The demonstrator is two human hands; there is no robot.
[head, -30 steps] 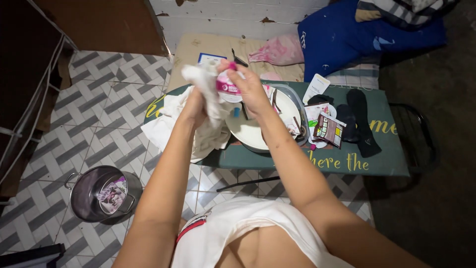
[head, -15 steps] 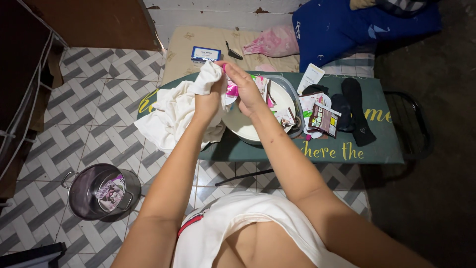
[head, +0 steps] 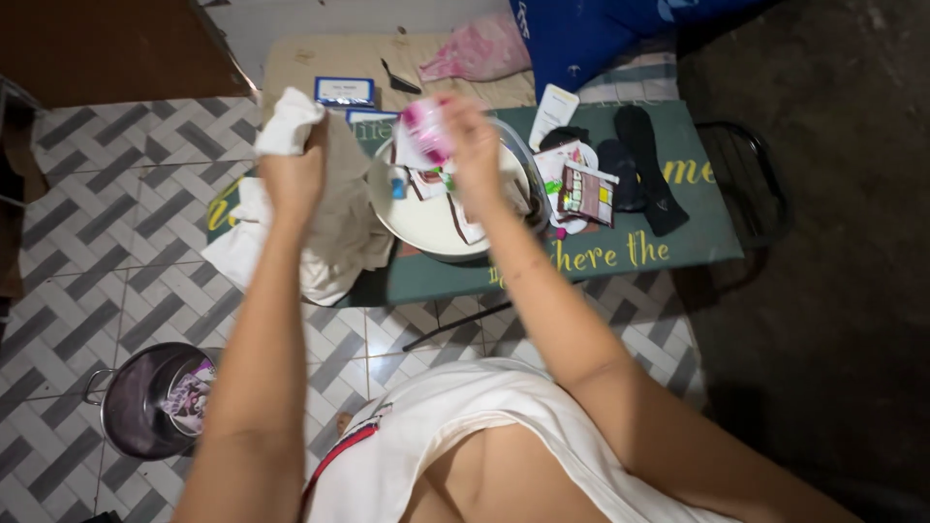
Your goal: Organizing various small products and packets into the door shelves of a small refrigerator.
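Table: the low green table (head: pixel 620 261) is standing on the tiled floor.
Bowl: the white bowl (head: pixel 426 218) is sitting on the table — small packets are lying inside.
Cloth: the left hand (head: pixel 291 174) is gripping the white cloth (head: pixel 329 208), which is hanging down beside the bowl.
Bottle: the right hand (head: pixel 475 145) is holding the small pink-and-white bottle (head: pixel 424 131) — up over the bowl.
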